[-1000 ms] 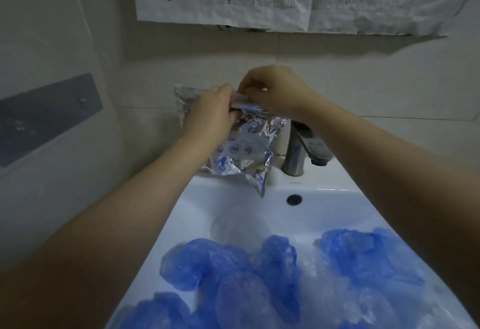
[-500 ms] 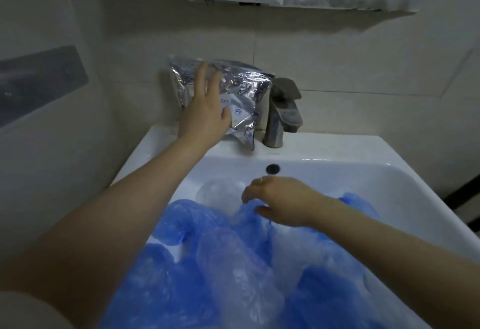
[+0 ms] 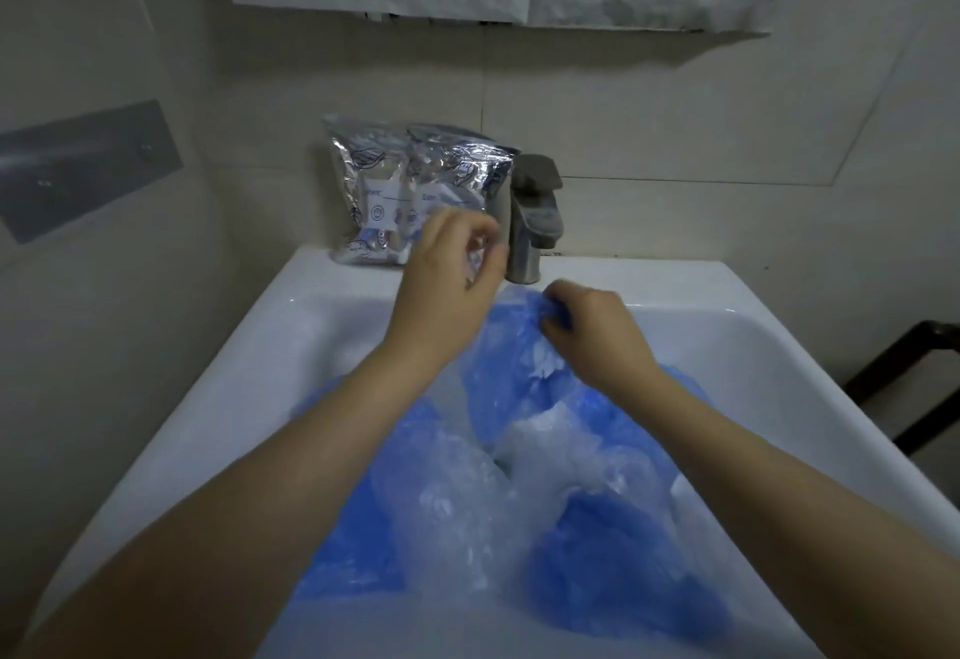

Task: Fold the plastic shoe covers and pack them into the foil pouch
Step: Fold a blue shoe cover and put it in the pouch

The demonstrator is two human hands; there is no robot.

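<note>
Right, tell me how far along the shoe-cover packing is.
Done: the foil pouch stands on the sink ledge beside the tap; whether it holds any covers can't be seen. In hand: the right hand grips one blue shoe cover at its top edge, and the left hand pinches clear plastic; no fold is made. Left: the pile of covers fills the basin.

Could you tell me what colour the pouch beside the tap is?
The foil pouch is shiny silver with blue printing, in the head view.
</note>
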